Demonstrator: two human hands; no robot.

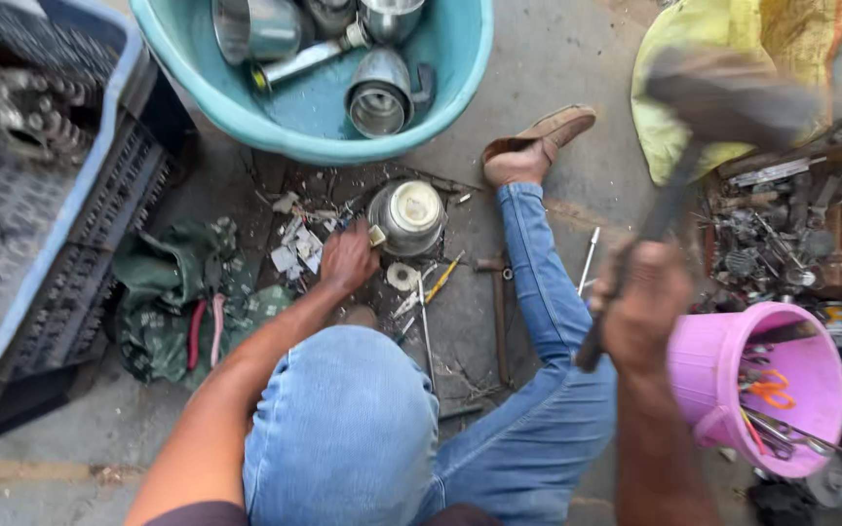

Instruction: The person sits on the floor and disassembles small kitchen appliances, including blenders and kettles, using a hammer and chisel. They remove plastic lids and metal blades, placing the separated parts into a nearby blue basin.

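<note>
My left hand [348, 258] rests on the ground against a small steel pot [407, 216] lying there and grips a small part at the pot's rim. My right hand [643, 302] is raised and shut on the dark handle of a hammer [694, 127], whose head is motion-blurred up at the right. I sit on the concrete floor in blue jeans, one leg stretched out with a brown shoe [536, 144] beyond the pot.
A teal tub [460, 58] holds several steel vessels. A dark plastic crate [60, 224] stands at left, a green cloth with pliers [192, 302] beside it. Screwdrivers and scraps lie by the pot. At right are a pink bucket [723, 370] of tools, metal parts and a yellow sack [694, 39].
</note>
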